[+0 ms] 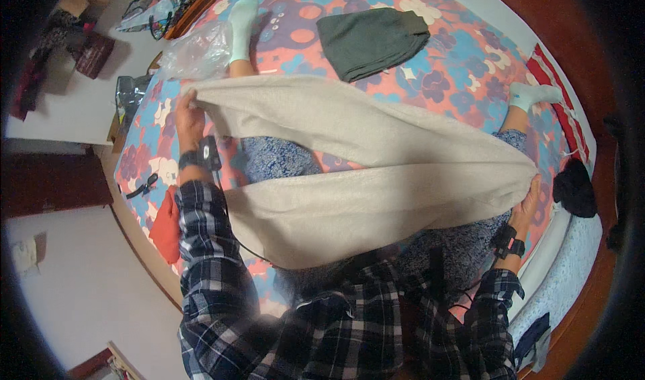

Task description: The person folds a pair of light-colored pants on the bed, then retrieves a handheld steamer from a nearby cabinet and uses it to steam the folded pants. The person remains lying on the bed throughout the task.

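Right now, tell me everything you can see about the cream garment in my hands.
The cream garment looks like trousers in plain, soft, matte fabric. Two long legs part toward the left and join at the right. It is spread out sideways above your blue patterned clothing, with soft folds and creases. Your left hand grips the far leg's end; your right hand holds the joined end. The nearer leg's left end lies ungripped beside your plaid sleeve. No print shows.

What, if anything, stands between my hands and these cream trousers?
Nothing visible: your left hand grips the cream trousers at their upper-left end, and your right hand holds them at the right end.
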{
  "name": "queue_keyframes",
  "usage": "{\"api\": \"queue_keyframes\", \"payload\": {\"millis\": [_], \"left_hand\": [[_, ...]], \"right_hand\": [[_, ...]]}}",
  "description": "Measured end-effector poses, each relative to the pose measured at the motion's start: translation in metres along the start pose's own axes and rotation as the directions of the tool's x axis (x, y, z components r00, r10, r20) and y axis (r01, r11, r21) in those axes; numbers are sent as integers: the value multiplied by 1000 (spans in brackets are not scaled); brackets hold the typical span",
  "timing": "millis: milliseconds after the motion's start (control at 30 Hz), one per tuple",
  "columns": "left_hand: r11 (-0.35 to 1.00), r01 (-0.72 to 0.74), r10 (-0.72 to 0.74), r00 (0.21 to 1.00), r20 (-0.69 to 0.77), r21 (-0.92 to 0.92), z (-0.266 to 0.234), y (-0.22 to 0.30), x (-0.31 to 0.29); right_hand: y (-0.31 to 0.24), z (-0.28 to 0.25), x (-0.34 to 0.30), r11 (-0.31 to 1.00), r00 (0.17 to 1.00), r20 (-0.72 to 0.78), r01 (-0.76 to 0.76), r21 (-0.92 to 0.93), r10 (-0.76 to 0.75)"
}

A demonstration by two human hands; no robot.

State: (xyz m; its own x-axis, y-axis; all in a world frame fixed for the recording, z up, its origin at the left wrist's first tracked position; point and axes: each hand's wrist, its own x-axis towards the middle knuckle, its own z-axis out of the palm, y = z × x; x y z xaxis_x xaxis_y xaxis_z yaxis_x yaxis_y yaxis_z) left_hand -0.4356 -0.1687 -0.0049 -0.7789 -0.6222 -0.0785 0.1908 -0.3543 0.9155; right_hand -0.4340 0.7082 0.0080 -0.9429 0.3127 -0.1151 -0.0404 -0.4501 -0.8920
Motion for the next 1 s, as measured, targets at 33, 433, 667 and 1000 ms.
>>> {"api": "queue_keyframes", "payload": {"millis": [33,433,667,1000], "left_hand": [[998,-33,31,999,-36,-56,-14,0,-20],[980,166,-172,984,-49,-108,-111,-25,-157],[894,392,-403,915,8,216,-88,-5,-131],[931,265,-264,964,-38,251,-79,12,-127]], "right_hand": [[1,1,-3,985,997,24,78,-152,-75],[2,-32,6,901,996,52,89,-424,-74],[6,-45,-3,560,896,362,444,-699,-257],[5,-55,8,630,941,233,338,-700,-246]]}}
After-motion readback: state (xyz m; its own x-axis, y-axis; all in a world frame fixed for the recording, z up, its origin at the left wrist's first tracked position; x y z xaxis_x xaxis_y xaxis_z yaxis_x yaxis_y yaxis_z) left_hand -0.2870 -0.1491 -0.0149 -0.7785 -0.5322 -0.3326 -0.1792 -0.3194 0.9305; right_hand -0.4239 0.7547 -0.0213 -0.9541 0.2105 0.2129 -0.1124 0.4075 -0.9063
